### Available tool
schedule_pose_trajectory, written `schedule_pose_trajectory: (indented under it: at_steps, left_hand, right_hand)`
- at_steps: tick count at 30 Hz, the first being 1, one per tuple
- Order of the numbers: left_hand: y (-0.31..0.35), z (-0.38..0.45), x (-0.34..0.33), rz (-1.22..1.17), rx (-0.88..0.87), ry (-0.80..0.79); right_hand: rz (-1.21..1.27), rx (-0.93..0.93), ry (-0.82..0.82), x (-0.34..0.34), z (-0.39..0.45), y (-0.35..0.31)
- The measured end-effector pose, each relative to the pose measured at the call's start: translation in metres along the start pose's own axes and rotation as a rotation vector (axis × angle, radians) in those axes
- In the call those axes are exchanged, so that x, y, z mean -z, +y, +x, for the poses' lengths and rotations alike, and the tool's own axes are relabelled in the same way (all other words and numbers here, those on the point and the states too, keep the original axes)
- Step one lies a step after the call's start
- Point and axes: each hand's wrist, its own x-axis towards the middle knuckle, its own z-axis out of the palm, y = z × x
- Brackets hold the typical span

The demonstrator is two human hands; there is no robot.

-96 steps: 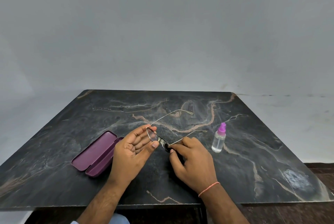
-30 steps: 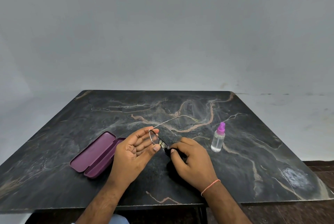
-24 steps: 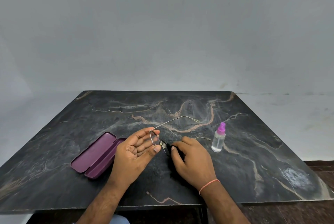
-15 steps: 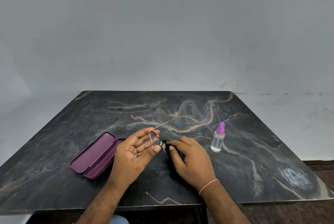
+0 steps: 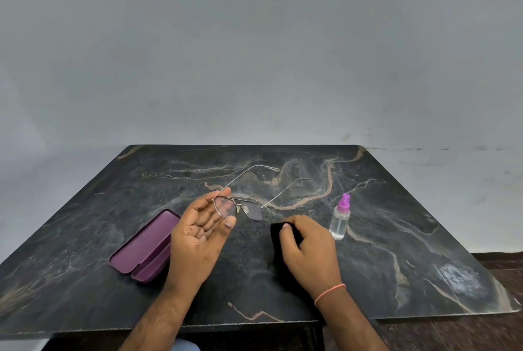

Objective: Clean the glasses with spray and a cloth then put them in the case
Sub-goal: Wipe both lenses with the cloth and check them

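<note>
Left hand (image 5: 202,233), palm up: thumb and forefinger pinch the rim of one lens of the glasses (image 5: 240,207), held above the table (image 5: 396,237). Temples unfolded, pointing away from the person. Other lens free, untouched.

Right hand (image 5: 310,251): fingers curled round a black cloth (image 5: 276,237), just right of the glasses and apart from them; whether the cloth rests on the table cannot be told.

Spray bottle (image 5: 340,220), purple cap, stands upright further right of the glasses, beside the right hand. Purple case (image 5: 145,247) lies open left of the glasses, partly behind the left wrist.
</note>
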Motion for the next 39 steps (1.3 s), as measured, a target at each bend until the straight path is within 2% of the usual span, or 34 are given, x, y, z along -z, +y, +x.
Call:
schedule_pose_trajectory:
  at_steps: [7, 9, 12, 20, 25, 32, 39]
  left_hand:
    - [0.001, -0.002, -0.003, 0.02, -0.004, -0.063]
    - [0.0, -0.004, -0.005, 0.045, 0.0, -0.105]
    - [-0.001, -0.006, -0.007, 0.077, 0.015, -0.147]
    - [0.0, -0.005, -0.004, 0.166, 0.028, -0.156]
    - [0.0, -0.004, -0.001, 0.176, 0.032, -0.118]
    - [0.002, -0.006, -0.002, 0.163, 0.042, -0.079]
    - [0.0, -0.005, -0.001, 0.177, 0.053, -0.127]
  right_hand:
    - [0.778, -0.643, -0.159, 0.001, 0.007, -0.011]
    - [0.991, -0.724, -0.19, 0.001, 0.009, -0.016]
    - [1.189, -0.735, -0.221, 0.004, 0.008, -0.02]
    - [1.299, -0.675, -0.232, 0.011, 0.004, -0.011]
    - [1.248, -0.635, -0.258, 0.006, 0.003, -0.008]
    - [1.144, -0.593, -0.099, 0.004, 0.004, -0.006]
    - [1.237, -0.537, -0.178, 0.007, 0.005, -0.008]
